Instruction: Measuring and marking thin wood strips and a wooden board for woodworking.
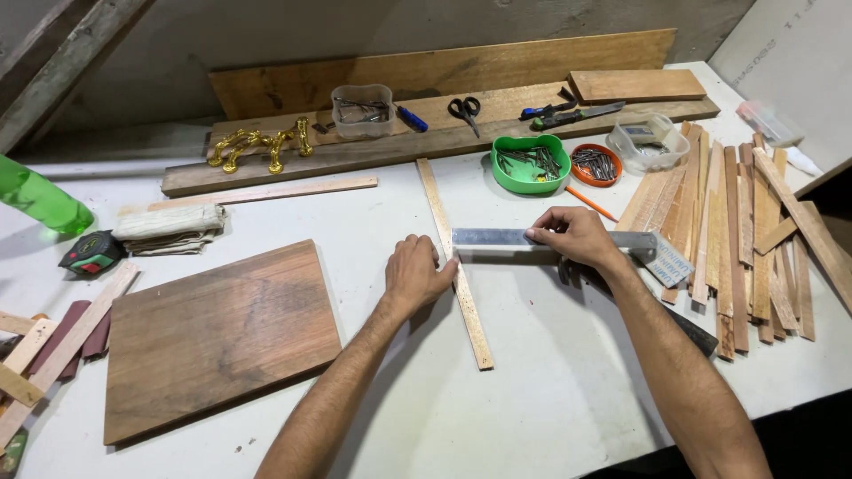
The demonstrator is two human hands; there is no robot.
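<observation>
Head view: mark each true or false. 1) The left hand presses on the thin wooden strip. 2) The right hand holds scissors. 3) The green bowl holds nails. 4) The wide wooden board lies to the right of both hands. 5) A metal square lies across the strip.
1) True: the left hand rests on the thin wooden strip.
2) False: the right hand rests on the metal square; the scissors lie untouched on the back plank.
3) True: the green bowl holds nails.
4) False: the wide wooden board lies to their left.
5) True.
</observation>
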